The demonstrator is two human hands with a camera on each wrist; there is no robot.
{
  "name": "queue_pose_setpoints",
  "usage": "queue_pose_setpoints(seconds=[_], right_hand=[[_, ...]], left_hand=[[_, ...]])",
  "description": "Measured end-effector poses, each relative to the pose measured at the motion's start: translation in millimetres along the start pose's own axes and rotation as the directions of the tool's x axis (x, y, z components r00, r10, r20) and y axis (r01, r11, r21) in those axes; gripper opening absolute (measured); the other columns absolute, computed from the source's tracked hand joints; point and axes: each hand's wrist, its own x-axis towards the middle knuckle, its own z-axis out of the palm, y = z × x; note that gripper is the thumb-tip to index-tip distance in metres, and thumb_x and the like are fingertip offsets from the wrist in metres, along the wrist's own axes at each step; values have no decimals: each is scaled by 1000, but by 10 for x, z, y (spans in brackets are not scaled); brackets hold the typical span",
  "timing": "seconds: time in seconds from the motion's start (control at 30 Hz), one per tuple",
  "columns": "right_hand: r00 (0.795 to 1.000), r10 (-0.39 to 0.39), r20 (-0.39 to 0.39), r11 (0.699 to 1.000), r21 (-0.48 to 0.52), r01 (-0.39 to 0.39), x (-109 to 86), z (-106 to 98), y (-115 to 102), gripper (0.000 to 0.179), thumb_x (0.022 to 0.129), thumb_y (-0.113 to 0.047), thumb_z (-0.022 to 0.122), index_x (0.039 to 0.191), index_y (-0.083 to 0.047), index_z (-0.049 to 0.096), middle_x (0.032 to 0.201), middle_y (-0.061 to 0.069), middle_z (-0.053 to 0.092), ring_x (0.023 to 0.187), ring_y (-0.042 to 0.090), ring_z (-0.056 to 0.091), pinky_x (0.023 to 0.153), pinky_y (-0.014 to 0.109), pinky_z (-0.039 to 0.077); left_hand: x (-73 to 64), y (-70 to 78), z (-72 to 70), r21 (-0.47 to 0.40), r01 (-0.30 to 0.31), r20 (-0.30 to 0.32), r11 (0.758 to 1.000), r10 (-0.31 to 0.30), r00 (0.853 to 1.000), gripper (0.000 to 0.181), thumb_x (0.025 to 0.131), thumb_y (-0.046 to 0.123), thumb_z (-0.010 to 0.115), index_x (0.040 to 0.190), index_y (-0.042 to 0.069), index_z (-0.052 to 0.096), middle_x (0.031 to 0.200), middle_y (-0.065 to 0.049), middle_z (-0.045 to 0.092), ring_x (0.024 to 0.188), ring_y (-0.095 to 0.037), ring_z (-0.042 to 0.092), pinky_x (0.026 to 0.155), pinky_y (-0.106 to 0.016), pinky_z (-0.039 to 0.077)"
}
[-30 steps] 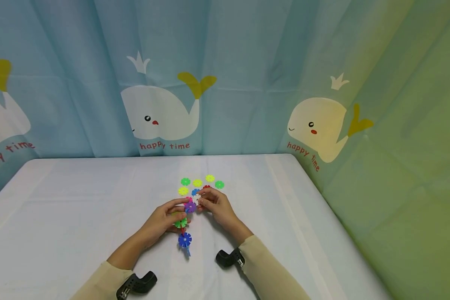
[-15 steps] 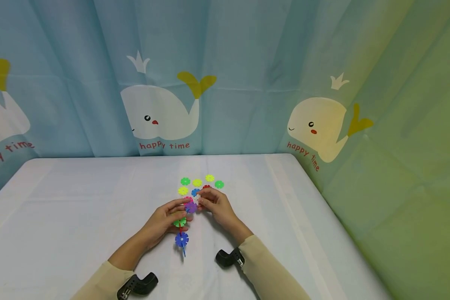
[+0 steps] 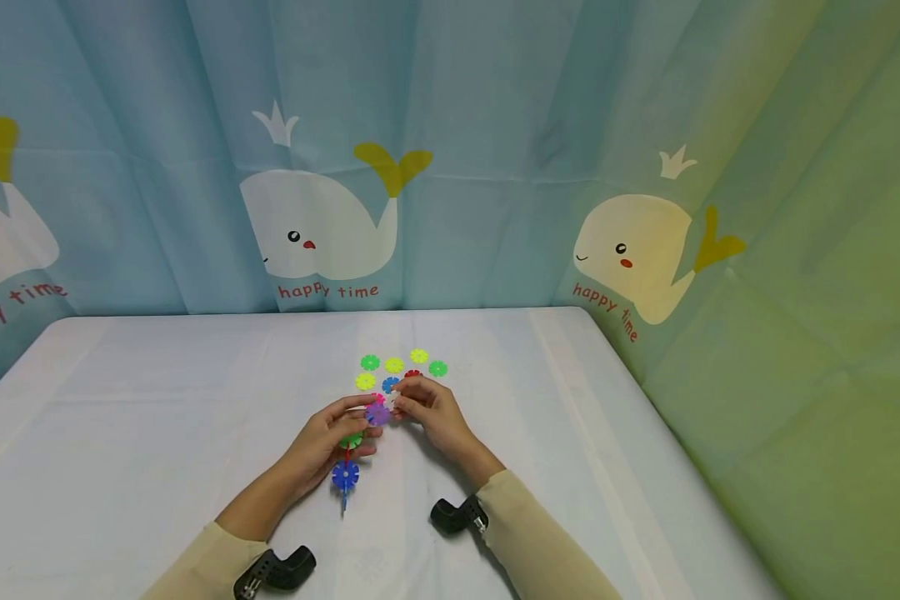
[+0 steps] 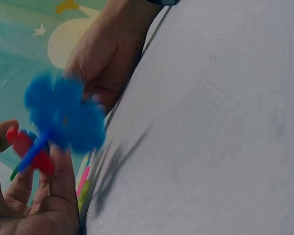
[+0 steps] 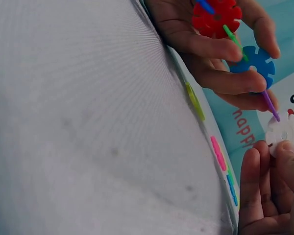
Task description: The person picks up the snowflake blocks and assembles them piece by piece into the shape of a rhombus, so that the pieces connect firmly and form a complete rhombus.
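Note:
My left hand holds a chain of notched plastic snowflake discs, fingers around its middle. Running up from the low end are a blue disc, a red one, a green one, another blue one and a purple disc. Between thumb and fingers, my right hand pinches a white disc. The purple disc's edge meets the white disc's rim; how deep it sits I cannot tell. In the left wrist view the near blue disc is blurred.
Beyond the hands, several loose discs lie flat on the white table, among them a green disc, a yellow disc, a blue disc and a pink disc. A whale-print curtain hangs behind.
The chain's lower end, with the blue discs, has swung left. The purple disc has shifted slightly left; both hands stay nearly in place.

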Motion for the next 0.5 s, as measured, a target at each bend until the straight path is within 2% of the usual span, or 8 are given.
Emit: queue_pose_setpoints(seconds=[0.13,0.33,0.5], right_hand=[[1000,-9,6,1000,-3,9,-5,8,2,22,96,4,57,114,16,56,92,-4,66,81,9,66,77,25,58],[1000,-4,-7,1000,-18,4,-10,17,-14,21,96,2,57,113,14,59,94,-3,66,81,9,67,78,25,58],[1000,3,-7,1000,-6,-3,-16,19,-28,23,96,1,58,114,15,59,94,-3,67,81,11,67,79,27,58]], left_hand=[[-1,0,47,-35,-3,-63,999,1,998,51,98,11,59,143,-3,41,113,-8,58,101,-19,70,86,-33,57],[20,-17,164,47,-11,-183,999,19,983,46,93,8,66,135,-1,50,106,-9,67,90,-18,71,80,-29,58],[19,-26,224,91,-6,-238,996,28,971,43,90,7,69,131,2,54,104,-10,69,89,-18,71,78,-27,58]])
